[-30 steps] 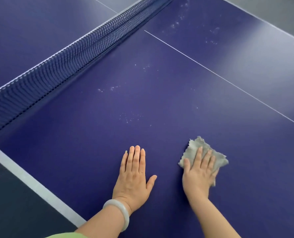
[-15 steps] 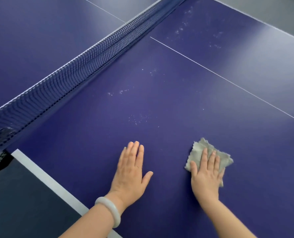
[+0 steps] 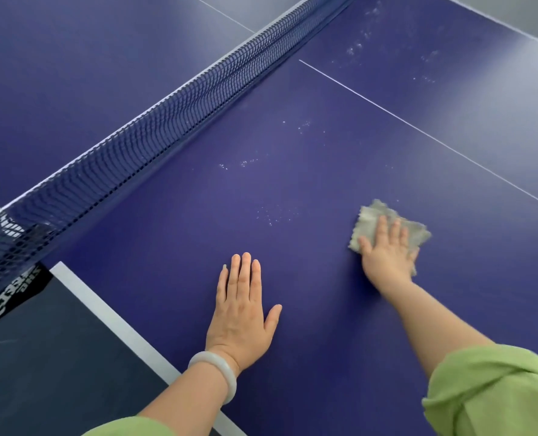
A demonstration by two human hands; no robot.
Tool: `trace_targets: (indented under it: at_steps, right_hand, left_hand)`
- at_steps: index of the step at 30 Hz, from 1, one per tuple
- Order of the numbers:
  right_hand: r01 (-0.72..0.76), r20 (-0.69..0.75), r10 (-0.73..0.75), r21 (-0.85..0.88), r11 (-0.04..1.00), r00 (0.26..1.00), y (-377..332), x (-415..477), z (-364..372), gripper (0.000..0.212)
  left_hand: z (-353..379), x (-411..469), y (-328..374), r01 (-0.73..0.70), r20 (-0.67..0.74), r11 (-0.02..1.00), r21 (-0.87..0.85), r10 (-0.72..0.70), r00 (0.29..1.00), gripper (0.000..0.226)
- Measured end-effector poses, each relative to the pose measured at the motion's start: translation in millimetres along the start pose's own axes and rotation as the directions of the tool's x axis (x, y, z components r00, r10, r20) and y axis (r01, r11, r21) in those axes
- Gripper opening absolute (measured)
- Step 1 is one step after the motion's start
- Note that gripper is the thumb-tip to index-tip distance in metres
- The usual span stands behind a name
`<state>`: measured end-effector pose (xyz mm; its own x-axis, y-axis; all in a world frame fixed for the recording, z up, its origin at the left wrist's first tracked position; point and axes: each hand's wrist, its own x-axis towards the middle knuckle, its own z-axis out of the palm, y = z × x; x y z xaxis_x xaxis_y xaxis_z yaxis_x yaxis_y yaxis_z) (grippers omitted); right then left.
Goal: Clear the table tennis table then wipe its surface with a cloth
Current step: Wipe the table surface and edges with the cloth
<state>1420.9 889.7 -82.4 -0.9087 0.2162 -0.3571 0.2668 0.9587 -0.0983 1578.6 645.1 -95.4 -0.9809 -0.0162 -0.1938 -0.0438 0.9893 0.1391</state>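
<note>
The blue table tennis table point(image 3: 324, 158) fills nearly the whole view, and its dark net point(image 3: 154, 130) runs slantwise from lower left to upper right. On the near side of the net a thin white centre line point(image 3: 418, 133) starts at the net and runs off to the right. A broad white edge stripe point(image 3: 113, 319) leaves the net's left end, where white lettering point(image 3: 12, 294) shows, with dark floor point(image 3: 41, 372) beyond it.

A green sleeve point(image 3: 494, 391) is pushed up on the right arm. The left hand point(image 3: 241, 313) lies flat on the table, well on the near side of the net, fingers straight and close together, thumb spread, holding nothing. The right hand point(image 3: 387, 253), about as far from the net, presses flat on a small grey cloth point(image 3: 371, 221) with its fingers straight and slightly spread. The cloth lies on the table under that hand, its frayed edges showing past the fingertips.

A pale bracelet point(image 3: 217, 369) circles the left wrist. White specks point(image 3: 277, 215) lie between the hands and the net, and more point(image 3: 242, 163) closer to the net.
</note>
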Motion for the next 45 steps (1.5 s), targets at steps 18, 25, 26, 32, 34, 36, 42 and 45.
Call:
trace_targets:
  at_steps: [18, 25, 26, 32, 34, 36, 42, 45]
  right_hand:
    - [0.225, -0.074, -0.231, -0.080, 0.971, 0.970, -31.3, -1.7, 17.8, 0.062]
    - [0.062, -0.164, -0.059, 0.015, 0.998, 0.985, -12.5, -83.3, 44.8, 0.063]
    - [0.206, -0.151, -0.207, -0.025, 0.978, 0.967, -16.9, -97.4, 51.2, 0.063]
    - [0.239, -0.137, -0.244, -0.052, 0.970, 0.960, 63.9, -78.5, 38.0, 0.062]
    - [0.023, -0.147, -0.020, 0.015, 1.000, 0.989, 95.4, -63.6, 26.0, 0.063]
    - [-0.119, -0.136, 0.130, 0.082, 0.989, 0.982, 112.5, -51.3, 16.0, 0.063]
    - [-0.178, -0.121, 0.186, 0.079, 0.981, 0.975, 122.1, -39.5, 11.2, 0.067]
    - [-0.113, -0.114, 0.119, 0.063, 0.992, 0.986, 143.6, -26.1, 4.6, 0.068]
  left_hand:
    - [-1.3, 1.9, 0.8, 0.009, 0.004, 1.000, -0.020, -0.009, 1.000, 0.083]
    - [-2.9, 1.7, 1.2, 0.017, 0.011, 1.000, -0.011, -0.017, 1.000, 0.082]
    - [-3.1, 1.1, 1.7, 0.018, 0.015, 1.000, -0.008, -0.018, 1.000, 0.082]
    - [-5.9, 2.4, 2.6, -0.012, -0.068, 0.999, -0.040, 0.009, 0.998, 0.079]
    - [-10.6, 8.8, 17.8, -0.103, -0.103, 0.993, -0.063, 0.096, 0.990, 0.075]
    - [-14.0, 25.3, 43.1, -0.233, -0.122, 0.971, -0.052, 0.225, 0.967, 0.067]
    - [-21.1, 124.0, 114.4, -0.222, -0.037, 0.975, 0.010, 0.222, 0.974, 0.075]
    - [-19.8, 164.3, 128.0, -0.179, -0.015, 0.983, 0.037, 0.179, 0.984, 0.078]
